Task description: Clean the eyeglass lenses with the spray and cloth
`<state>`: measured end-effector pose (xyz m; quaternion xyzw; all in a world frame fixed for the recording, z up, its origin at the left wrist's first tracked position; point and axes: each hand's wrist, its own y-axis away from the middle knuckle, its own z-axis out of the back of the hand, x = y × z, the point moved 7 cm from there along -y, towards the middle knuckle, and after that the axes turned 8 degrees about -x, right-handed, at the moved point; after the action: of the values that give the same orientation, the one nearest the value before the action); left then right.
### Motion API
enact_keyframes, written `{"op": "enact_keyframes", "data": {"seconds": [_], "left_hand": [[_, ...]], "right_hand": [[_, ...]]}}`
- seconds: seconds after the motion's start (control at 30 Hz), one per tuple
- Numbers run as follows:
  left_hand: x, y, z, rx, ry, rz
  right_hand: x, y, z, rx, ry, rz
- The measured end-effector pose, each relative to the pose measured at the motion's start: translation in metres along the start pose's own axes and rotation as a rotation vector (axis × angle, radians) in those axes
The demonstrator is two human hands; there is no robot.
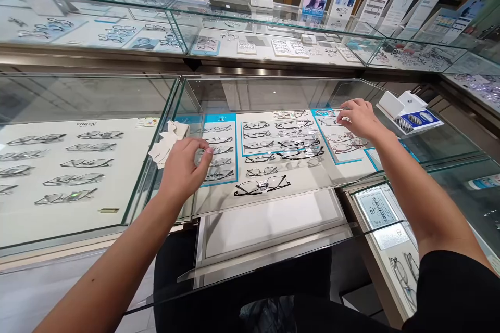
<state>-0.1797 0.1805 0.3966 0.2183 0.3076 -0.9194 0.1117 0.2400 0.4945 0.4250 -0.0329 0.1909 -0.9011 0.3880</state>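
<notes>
Head view, left hand (183, 169) fingers curled on blue-edged eyeglass tray (219, 150), right hand (359, 118) fingers bent loosely apart over right tray (339, 135), white cloth (167, 143) beside left hand.

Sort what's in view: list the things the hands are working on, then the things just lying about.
In hand:
left hand at the glasses on the blue-edged card
right hand over the glasses on the right card

Lying about:
white cloth
black-framed glasses
brochures
lens sample stand
</notes>
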Motion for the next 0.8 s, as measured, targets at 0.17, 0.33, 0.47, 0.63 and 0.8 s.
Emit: {"op": "enact_keyframes", "data": {"seconds": [0.17, 0.33, 0.47, 0.63, 0.8], "left_hand": [[0.000, -0.001, 0.000, 0.010, -0.010, 0.003], [0.002, -0.001, -0.001, 0.017, -0.009, 0.005], [0.003, -0.001, -0.002, 0.023, -0.023, 0.005], [0.003, -0.001, -0.004, 0.014, -0.020, -0.005], [0.002, -0.003, -0.004, 0.008, -0.017, -0.017]], "right_hand": [[0.001, 0.003, -0.009, 0.042, 0.000, -0.016], [0.006, -0.003, -0.009, 0.027, 0.001, -0.046], [0.003, 0.004, 0.005, -0.005, -0.006, -0.082], [-0.001, 0.031, 0.018, 0.171, -0.075, -0.072], [0.003, 0.042, 0.015, 0.199, -0.073, -0.066]]}}
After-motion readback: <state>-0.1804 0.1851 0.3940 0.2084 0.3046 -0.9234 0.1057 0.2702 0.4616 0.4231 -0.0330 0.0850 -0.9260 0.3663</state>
